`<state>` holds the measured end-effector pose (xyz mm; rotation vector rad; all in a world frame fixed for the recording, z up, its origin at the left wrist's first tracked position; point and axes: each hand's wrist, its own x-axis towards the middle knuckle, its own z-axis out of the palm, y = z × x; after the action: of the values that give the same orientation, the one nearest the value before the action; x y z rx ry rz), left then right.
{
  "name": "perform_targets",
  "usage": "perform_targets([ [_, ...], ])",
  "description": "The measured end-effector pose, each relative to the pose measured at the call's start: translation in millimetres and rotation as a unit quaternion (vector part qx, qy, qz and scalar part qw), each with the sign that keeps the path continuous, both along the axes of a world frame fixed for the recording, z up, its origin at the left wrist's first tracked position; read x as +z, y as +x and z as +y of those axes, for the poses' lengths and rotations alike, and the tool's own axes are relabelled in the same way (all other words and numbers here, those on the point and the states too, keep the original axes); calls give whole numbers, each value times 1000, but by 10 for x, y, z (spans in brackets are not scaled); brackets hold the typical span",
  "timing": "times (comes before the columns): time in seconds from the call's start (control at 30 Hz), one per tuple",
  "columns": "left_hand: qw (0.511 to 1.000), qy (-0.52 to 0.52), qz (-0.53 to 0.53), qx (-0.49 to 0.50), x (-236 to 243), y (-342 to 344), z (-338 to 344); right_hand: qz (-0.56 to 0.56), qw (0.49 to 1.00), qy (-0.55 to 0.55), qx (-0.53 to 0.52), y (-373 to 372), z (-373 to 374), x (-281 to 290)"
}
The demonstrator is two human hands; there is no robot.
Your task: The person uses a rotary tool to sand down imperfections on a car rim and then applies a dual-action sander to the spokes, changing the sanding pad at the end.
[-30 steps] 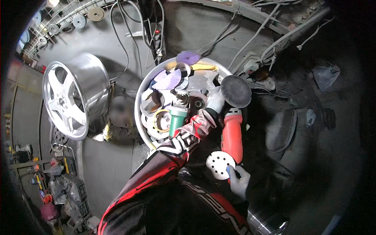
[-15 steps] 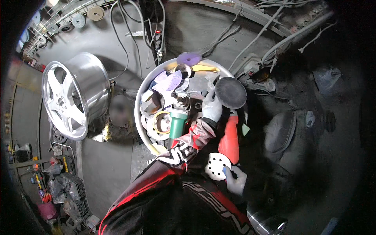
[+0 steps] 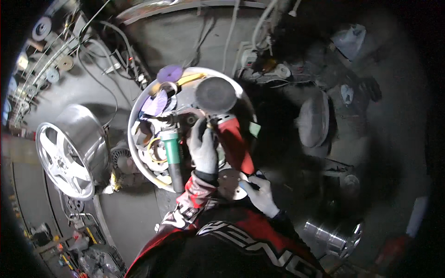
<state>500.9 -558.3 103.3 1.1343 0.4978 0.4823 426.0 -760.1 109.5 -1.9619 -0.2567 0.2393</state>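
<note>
My gloved left hand (image 3: 204, 150) is over the round white-rimmed tub (image 3: 135, 157), fingers stretched forward and apparently holding nothing. It sits between a green angle grinder (image 3: 172, 150) and a red sander (image 3: 235, 144). The sander rests on the tub, its round black backing pad (image 3: 215, 95) facing up. Close to my body, my gloved right hand (image 3: 263, 194) pinches the edge of a round sanding disc (image 3: 230, 184) with holes, partly in shadow. Purple sanding discs (image 3: 157, 103), a yellow ring (image 3: 155, 150) and a yellow strip (image 3: 190, 78) lie in the tub.
A shiny alloy wheel (image 3: 65, 160) stands left of the tub. Another metal rim (image 3: 331, 237) lies at the lower right. Hoses and cables (image 3: 111, 46) hang at the far wall, with several discs on a wire rack (image 3: 53, 74). A dark rounded seat-like object (image 3: 313, 118) stands right.
My left hand has come away from the sander's head toward the grinder. The right hand still holds the sanding disc. The whole view has turned, shifting the tub left.
</note>
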Motion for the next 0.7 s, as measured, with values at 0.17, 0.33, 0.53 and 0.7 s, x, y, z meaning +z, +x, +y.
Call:
perform_targets([
  [0.17,992,119,-13,29,33,-419,-18,141,987,66,30,-12,-140,-178],
  [0.33,973,203,-40,101,437,-906,-438,207,968,120,80,-33,-524,-313],
  [0.53,992,115,-24,-53,672,-1280,-1425,44,974,222,30,-17,-1484,200],
  [0.7,965,21,74,-249,464,-1147,-2285,-20,985,170,-30,103,-2246,375],
])
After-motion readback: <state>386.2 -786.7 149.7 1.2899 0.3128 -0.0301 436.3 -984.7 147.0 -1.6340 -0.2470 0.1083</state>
